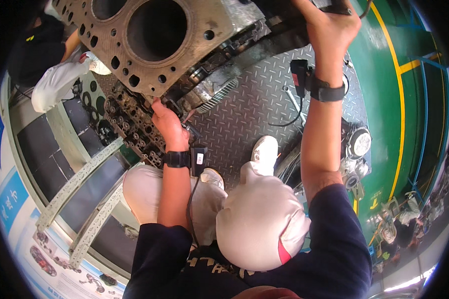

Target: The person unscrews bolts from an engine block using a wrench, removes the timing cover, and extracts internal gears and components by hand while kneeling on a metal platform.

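Observation:
A large engine block (204, 27) with wide round cylinder bores fills the top of the head view, its flat face tilted toward me. My left hand (169, 125) is closed at the block's lower corner, the fingers partly hidden behind it. At the upper right, my right hand (335, 30) grips a dark part at the block's far end; its fingertips run out of view. A cylinder head (134, 119) with rows of valve parts lies just left of my left hand. Toothed metal (218, 97) shows on the block's underside.
Diamond-plate flooring (249, 112) lies under me, with a metal rod (293, 99) on it. Machined parts (358, 142) sit by my right arm. Perforated metal rails (80, 187) stand at left. Another person's pale-trousered leg (55, 87) is at upper left.

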`<state>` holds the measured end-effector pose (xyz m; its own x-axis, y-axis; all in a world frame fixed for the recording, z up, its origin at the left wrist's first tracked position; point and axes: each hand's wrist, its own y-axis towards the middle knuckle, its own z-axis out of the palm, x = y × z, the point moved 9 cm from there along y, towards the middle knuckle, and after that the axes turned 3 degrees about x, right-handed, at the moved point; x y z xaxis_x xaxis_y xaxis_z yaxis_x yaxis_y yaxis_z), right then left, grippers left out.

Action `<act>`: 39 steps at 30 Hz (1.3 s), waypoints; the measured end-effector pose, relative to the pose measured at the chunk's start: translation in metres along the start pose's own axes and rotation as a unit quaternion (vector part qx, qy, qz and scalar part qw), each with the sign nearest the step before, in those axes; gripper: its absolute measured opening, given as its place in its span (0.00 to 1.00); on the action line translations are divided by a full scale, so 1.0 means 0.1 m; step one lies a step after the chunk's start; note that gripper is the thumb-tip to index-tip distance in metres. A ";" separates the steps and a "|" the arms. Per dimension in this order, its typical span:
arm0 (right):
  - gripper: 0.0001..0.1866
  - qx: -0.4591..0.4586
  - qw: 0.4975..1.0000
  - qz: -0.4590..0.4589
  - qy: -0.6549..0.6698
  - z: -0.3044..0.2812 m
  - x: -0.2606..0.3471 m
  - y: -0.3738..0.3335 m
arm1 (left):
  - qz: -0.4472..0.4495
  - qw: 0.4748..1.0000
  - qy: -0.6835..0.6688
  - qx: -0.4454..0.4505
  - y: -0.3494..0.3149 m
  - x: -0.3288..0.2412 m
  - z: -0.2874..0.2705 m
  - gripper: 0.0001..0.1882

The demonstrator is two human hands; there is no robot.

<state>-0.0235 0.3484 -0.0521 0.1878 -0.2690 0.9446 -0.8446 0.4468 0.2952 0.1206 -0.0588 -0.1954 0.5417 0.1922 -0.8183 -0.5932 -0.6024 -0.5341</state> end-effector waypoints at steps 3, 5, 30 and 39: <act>0.24 -0.012 0.999 -0.005 -0.051 -0.03 0.01 0.00 | -0.009 1.000 0.000 0.003 -0.06 -0.01 0.02 0.26; 0.24 -0.049 0.992 -0.038 -0.110 -0.08 0.03 -0.02 | 0.001 1.000 -0.014 0.018 -0.04 -0.08 0.07 0.25; 0.25 -0.086 0.996 -0.023 -0.012 -0.40 -0.04 -0.46 | 0.008 0.997 0.015 -0.071 0.10 0.18 -0.37 0.24; 0.20 -0.081 0.996 -0.020 0.042 -0.30 0.41 -0.66 | -0.020 0.998 -0.011 -0.055 0.01 0.17 -0.64 0.22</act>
<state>0.0547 0.3336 -0.0280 0.2664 -0.2192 0.9386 -0.7452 0.5708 0.3448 0.1672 -0.1052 -0.1966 0.5506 0.2337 -0.8014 -0.5015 -0.6748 -0.5414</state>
